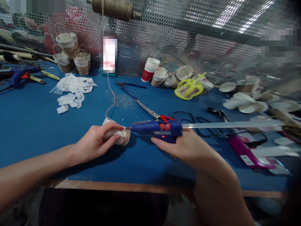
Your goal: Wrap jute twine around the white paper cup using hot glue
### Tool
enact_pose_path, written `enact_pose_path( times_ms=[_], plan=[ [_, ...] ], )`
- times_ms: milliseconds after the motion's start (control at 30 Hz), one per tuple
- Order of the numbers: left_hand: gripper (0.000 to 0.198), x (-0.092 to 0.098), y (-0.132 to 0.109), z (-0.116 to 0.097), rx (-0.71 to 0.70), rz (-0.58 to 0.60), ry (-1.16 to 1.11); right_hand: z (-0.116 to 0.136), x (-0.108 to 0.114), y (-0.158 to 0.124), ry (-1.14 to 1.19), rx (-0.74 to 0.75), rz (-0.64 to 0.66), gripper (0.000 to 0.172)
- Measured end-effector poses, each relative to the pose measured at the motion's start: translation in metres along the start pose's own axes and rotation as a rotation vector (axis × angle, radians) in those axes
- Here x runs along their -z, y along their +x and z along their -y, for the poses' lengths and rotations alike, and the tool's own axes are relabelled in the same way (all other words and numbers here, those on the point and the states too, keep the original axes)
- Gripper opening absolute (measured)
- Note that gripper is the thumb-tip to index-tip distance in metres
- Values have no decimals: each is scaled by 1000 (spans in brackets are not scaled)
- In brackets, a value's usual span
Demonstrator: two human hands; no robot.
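Note:
My left hand (100, 139) is closed around a small paper cup (108, 135) lying on its side just above the blue table. Turns of brown twine (126, 137) wrap the cup's right end, and a strand of it runs up and back towards a spool. In my right hand (185, 146) is a blue hot glue gun (155, 130) with its red light on. A long clear glue stick (225, 125) sticks out of its rear. The gun's nozzle points left and meets or nearly meets the cup near my left fingertips.
Scissors (152, 113) and pliers (130, 88) lie beyond my hands. Stacked paper cups (150, 69), twine-wrapped baskets (82, 64) and white lace (75, 84) stand further back. A second glue gun (20, 75) rests at left, a purple case (242, 150) at right. A twine spool (113, 9) hangs above.

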State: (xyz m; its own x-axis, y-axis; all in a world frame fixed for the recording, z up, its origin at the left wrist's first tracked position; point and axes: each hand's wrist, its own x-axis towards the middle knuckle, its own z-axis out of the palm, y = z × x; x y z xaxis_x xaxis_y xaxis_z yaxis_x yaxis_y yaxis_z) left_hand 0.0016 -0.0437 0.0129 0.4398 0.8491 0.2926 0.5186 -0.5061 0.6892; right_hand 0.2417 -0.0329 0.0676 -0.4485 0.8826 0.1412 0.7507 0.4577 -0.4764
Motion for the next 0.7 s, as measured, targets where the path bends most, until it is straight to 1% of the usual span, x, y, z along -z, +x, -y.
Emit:
enact_pose_path(
  times_ms=[133,233,367,467,600,700],
  plan=[
    [22,1,1,-1,-11,4,-11,3,4,-1,1,5,-12,26],
    [22,0,0,-1,-24,-1,-5,4,4,1,22,0,-21,19],
    [22,-1,-1,0,-49,8,12,4,0,6,53,-44,7,8],
    [22,-1,-1,0,-73,1,11,4,-1,7,64,-65,27,6],
    [22,1,0,0,-18,6,-8,4,-1,4,40,-50,14,10],
    [23,2,1,0,37,16,-24,-1,-1,0,-7,15,-25,16]
  ],
)
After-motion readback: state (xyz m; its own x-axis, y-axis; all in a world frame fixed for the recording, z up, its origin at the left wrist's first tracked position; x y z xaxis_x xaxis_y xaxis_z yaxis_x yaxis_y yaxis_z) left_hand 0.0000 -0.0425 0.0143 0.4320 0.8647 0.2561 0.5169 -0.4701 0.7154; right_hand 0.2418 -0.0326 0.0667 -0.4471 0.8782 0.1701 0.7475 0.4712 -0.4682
